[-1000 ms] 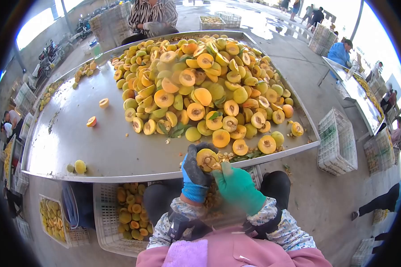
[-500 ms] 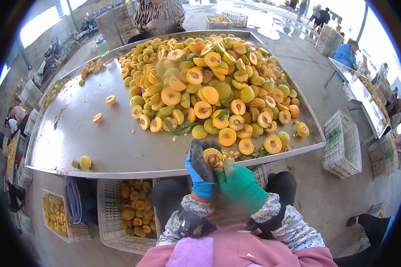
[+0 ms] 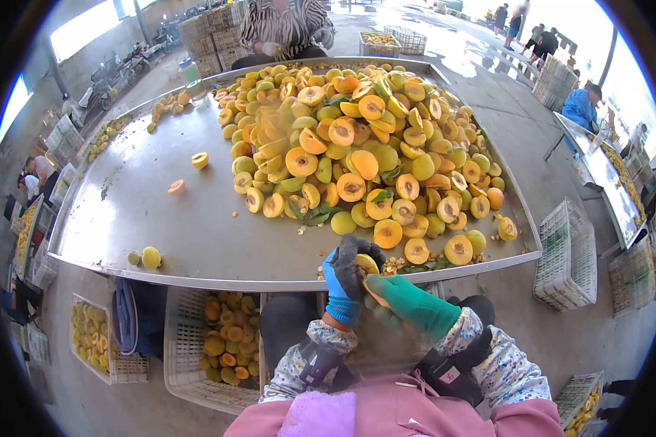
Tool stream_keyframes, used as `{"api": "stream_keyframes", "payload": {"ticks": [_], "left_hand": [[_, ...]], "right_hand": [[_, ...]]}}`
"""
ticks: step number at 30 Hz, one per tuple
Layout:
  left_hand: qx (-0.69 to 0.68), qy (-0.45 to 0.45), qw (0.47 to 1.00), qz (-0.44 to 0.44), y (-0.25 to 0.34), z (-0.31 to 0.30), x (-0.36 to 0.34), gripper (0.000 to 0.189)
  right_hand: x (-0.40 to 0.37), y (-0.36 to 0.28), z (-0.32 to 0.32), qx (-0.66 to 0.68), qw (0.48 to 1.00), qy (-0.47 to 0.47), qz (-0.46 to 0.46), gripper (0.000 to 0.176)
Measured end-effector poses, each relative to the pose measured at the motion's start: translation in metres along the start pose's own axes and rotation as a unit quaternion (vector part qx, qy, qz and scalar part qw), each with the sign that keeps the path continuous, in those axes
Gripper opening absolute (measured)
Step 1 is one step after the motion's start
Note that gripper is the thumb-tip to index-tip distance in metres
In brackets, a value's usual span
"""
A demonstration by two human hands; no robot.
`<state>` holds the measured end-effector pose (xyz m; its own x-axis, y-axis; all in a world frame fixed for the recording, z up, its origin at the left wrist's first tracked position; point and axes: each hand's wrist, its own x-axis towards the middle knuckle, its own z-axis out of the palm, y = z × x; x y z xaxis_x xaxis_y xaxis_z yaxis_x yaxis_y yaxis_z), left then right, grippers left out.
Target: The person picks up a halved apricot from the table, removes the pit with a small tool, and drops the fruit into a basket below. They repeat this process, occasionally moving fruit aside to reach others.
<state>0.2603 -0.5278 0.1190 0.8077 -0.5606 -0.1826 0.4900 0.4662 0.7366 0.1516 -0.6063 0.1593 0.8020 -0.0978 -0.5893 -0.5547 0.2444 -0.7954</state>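
My left hand (image 3: 348, 278), in a blue glove with dark grey fingers, curls around an apricot half (image 3: 368, 263) above the table's near edge. Close against it is my right hand (image 3: 418, 302) in a green glove, its fingers closed on another apricot piece (image 3: 375, 290) with orange flesh showing. Just beyond my hands rises a large heap of halved apricots (image 3: 351, 186) on the metal table (image 3: 135, 229). Small loose pits (image 3: 395, 265) and green leaves lie at the foot of the heap.
Under the table stands a white crate (image 3: 184, 342) of apricots, with another crate (image 3: 109, 370) to its left. A plastic crate (image 3: 565, 255) sits on the floor at right. Across the table sits a person in a striped top (image 3: 288, 30). Two apricot halves (image 3: 200, 160) lie apart on the left.
The view has shifted, so the table sits slightly further right and lower. My hands have turned, and the fruit between them shows edge-on, with a piece apart at my right fingers.
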Motion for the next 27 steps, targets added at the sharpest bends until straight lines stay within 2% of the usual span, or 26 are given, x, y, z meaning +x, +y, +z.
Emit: {"api": "stream_keyframes", "payload": {"ticks": [2, 4, 5, 6, 7, 8, 10, 11, 13, 14, 15, 16, 17, 18, 19, 20, 21, 22, 23, 24, 25, 27], "left_hand": [[0.043, -0.001, 0.999, 0.001, 0.000, 0.001, 0.002, 0.039], [0.088, -0.001, 0.996, 0.000, -0.001, -0.001, 0.002, 0.040], [0.092, -0.015, 0.996, 0.012, -0.003, -0.002, 0.003, 0.040], [0.095, -0.030, 0.995, 0.023, -0.005, -0.002, 0.003, 0.041], [0.095, -0.029, 0.995, 0.022, -0.003, -0.001, 0.003, 0.041], [0.067, -0.058, 0.996, 0.008, 0.001, 0.000, 0.002, 0.043], [0.033, -0.086, 0.996, -0.007, 0.007, 0.003, 0.001, 0.044], [0.016, -0.116, 0.993, -0.033, 0.008, 0.004, 0.000, 0.045], [-0.002, -0.148, 0.987, -0.058, 0.004, 0.004, 0.000, 0.046], [-0.018, -0.149, 0.985, -0.080, -0.002, 0.000, 0.003, 0.046], [-0.033, -0.148, 0.983, -0.104, -0.005, -0.002, 0.004, 0.046], [-0.031, -0.149, 0.983, -0.103, -0.003, -0.001, 0.004, 0.046], [0.008, -0.104, 0.992, -0.066, 0.001, -0.002, 0.003, 0.045], [0.050, -0.059, 0.997, -0.031, 0.004, -0.004, 0.000, 0.045], [0.053, -0.057, 0.996, -0.032, 0.011, -0.005, -0.003, 0.045], [0.088, -0.062, 0.994, 0.005, 0.020, -0.007, -0.007, 0.044], [0.124, -0.066, 0.989, 0.044, 0.029, -0.010, -0.008, 0.043], [0.090, -0.053, 0.993, 0.051, 0.034, -0.016, -0.010, 0.039], [0.138, -0.036, 0.985, 0.098, 0.047, -0.022, -0.018, 0.037], [0.186, -0.019, 0.972, 0.145, 0.064, -0.028, -0.030, 0.036], [0.182, 0.017, 0.971, 0.154, 0.079, -0.040, -0.040, 0.035], [0.298, 0.084, 0.927, 0.212, 0.100, -0.099, -0.050, 0.025]], "right_hand": [[0.002, 0.001, 0.001, 0.006, 1.000, -0.002, 0.013, 0.052], [0.007, 0.005, 0.004, -0.112, 0.993, 0.030, -0.037, 0.046], [0.004, 0.001, 0.002, -0.112, 0.993, 0.029, -0.038, 0.046], [-0.002, -0.007, -0.001, 0.018, 0.999, -0.024, 0.036, 0.043], [-0.007, -0.011, -0.003, 0.149, 0.980, -0.076, 0.110, 0.041], [-0.009, -0.009, -0.002, 0.149, 0.979, -0.076, 0.113, 0.041], [-0.013, -0.006, -0.002, 0.303, 0.933, -0.158, 0.116, 0.036], [-0.012, 0.004, -0.004, 0.303, 0.933, -0.155, 0.117, 0.036], [-0.009, 0.025, -0.004, 0.434, 0.858, -0.270, 0.036, 0.045], [-0.014, 0.024, -0.005, 0.432, 0.859, -0.272, 0.034, 0.045], [-0.022, 0.024, -0.004, 0.365, 0.907, -0.207, 0.024, 0.040], [-0.028, 0.022, -0.003, 0.293, 0.946, -0.140, 0.014, 0.037], [-0.029, 0.030, -0.010, 0.293, 0.946, -0.141, 0.014, 0.037], [-0.030, 0.043, -0.021, 0.077, 0.988, -0.092, -0.099, 0.039], [-0.031, 0.052, -0.028, -0.145, 0.967, -0.036, -0.206, 0.041], [-0.050, 0.036, -0.026, -0.032, 0.997, 0.037, 0.059, 0.040], [-0.049, 0.047, -0.031, -0.032, 0.997, 0.034, 0.057, 0.040], [-0.044, 0.069, -0.038, -0.114, 0.992, 0.056, -0.002, 0.039], [-0.040, 0.090, -0.045, -0.194, 0.976, 0.078, -0.062, 0.038], [-0.039, 0.104, -0.050, -0.138, 0.987, 0.066, -0.040, 0.036], [-0.041, 0.114, -0.054, -0.136, 0.988, 0.062, -0.042, 0.036], [-0.041, 0.125, -0.059, -0.043, 0.995, 0.071, -0.063, 0.037]]}}
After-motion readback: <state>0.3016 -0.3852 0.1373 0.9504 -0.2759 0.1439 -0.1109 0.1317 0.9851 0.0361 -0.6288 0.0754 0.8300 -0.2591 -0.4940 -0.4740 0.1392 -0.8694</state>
